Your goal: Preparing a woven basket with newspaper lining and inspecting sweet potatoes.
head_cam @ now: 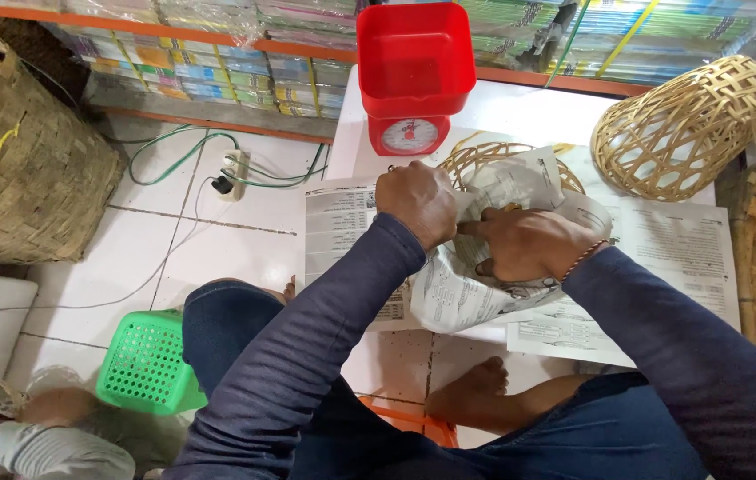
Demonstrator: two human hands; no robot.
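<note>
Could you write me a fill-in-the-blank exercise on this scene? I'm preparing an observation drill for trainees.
1. Both hands, the left hand and the right hand, press printed ____ into a small woven basket.
2. The kitchen scale behind that basket has a tray coloured ____.
3. A second, empty woven basket lies on its ____ at the right.
4. The perforated plastic basket on the floor is ____.

Missing words: paper; red; side; green

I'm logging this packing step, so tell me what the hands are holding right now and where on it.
Both hands press a printed paper sheet into a woven basket: left hand grips the sheet's upper edge, right hand its middle fold.
</note>
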